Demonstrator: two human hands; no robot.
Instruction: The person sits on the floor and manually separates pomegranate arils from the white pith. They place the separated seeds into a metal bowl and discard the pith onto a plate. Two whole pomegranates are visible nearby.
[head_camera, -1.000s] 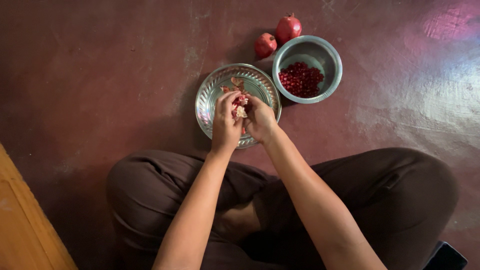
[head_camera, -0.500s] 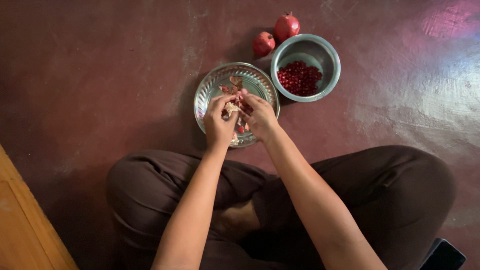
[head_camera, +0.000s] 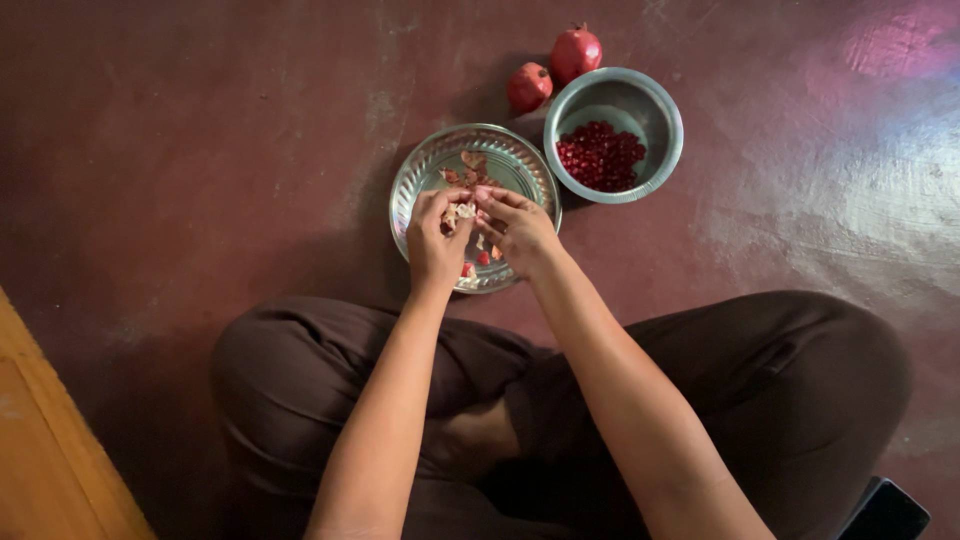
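Pinched between both hands, left hand and right hand, a pomegranate piece sits over the steel plate. At 1 o'clock stands a bowl of seeds. Loosened seeds could bounce onto the floor. Fingers hide most of the piece.

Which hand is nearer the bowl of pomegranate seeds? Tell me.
Right. The right hand works over the steel plate just beside the bowl of seeds; the left hand sits farther across the plate, away from the bowl.
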